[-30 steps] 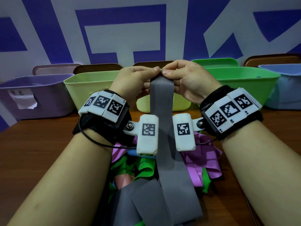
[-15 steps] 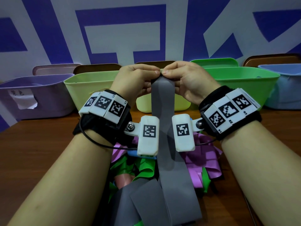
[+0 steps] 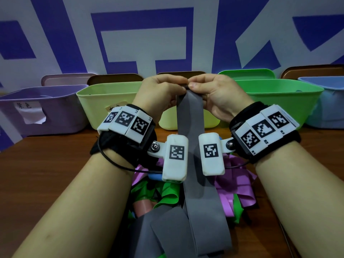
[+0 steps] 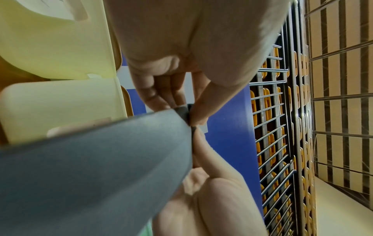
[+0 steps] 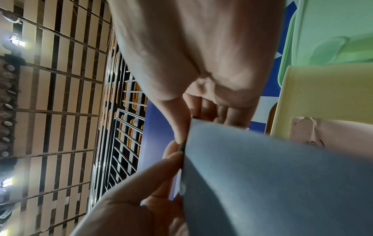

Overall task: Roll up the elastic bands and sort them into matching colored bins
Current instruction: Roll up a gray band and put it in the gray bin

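Note:
A long grey elastic band (image 3: 189, 116) hangs from both hands, raised above the table. My left hand (image 3: 163, 90) and right hand (image 3: 210, 88) pinch its top end side by side, thumbs and fingertips meeting at a small rolled edge. The grey band (image 4: 101, 159) fills the left wrist view, with the left thumb and fingers pinching its tip. In the right wrist view the grey band (image 5: 272, 175) is pinched likewise. Its lower part trails into a pile of bands (image 3: 167, 198) of green, purple, pink and blue on the wooden table (image 3: 46, 164).
A row of bins stands behind the hands: purple bin (image 3: 42, 108) at left, yellow-green bin (image 3: 108, 101), a pale yellow bin (image 3: 167, 120) behind the band, green bin (image 3: 279, 97), light blue bin (image 3: 327, 105) at right. Lids lean on the blue-and-white wall.
The hands stay raised at the same spot; the fingertips have shifted slightly on the band's top edge, and the wrists have dipped a little.

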Demonstrator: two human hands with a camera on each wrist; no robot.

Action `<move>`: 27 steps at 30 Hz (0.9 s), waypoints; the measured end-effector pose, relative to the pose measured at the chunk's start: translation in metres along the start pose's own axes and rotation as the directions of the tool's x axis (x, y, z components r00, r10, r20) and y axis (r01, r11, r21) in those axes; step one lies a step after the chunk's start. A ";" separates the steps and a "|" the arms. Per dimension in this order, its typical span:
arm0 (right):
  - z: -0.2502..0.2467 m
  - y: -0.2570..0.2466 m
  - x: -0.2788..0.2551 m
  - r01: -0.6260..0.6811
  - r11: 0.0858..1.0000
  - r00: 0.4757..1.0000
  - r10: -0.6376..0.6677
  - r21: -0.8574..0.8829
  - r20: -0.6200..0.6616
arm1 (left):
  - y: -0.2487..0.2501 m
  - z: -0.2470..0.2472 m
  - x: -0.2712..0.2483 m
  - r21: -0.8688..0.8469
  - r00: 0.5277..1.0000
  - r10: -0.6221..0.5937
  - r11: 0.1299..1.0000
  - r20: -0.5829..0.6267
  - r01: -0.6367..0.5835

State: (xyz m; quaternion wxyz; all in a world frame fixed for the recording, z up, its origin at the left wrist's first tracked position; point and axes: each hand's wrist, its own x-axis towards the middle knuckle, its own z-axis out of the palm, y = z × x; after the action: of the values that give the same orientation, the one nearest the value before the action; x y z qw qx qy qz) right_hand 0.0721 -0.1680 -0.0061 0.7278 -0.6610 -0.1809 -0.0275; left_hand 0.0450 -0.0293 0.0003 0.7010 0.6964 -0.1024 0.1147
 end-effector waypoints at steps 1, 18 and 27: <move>0.000 0.000 0.000 0.007 1.000 1.000 -0.007 0.000 0.000 | 0.000 0.001 0.001 0.008 1.000 0.007 1.000 -0.007 -0.007; -0.004 -0.002 0.000 -0.037 0.998 0.999 0.037 0.045 -0.002 | -0.005 0.000 0.005 -0.017 0.999 -0.047 0.999 -0.011 0.047; -0.004 -0.001 -0.002 -0.060 0.995 0.998 0.061 -0.085 0.003 | -0.005 -0.001 0.005 -0.041 1.000 -0.016 0.999 -0.020 0.015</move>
State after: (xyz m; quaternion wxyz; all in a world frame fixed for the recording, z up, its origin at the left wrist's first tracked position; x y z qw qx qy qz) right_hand 0.0708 -0.1726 -0.0059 0.6990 -0.6966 -0.1616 -0.0110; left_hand 0.0516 -0.0279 -0.0024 0.7171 0.6814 -0.0922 0.1142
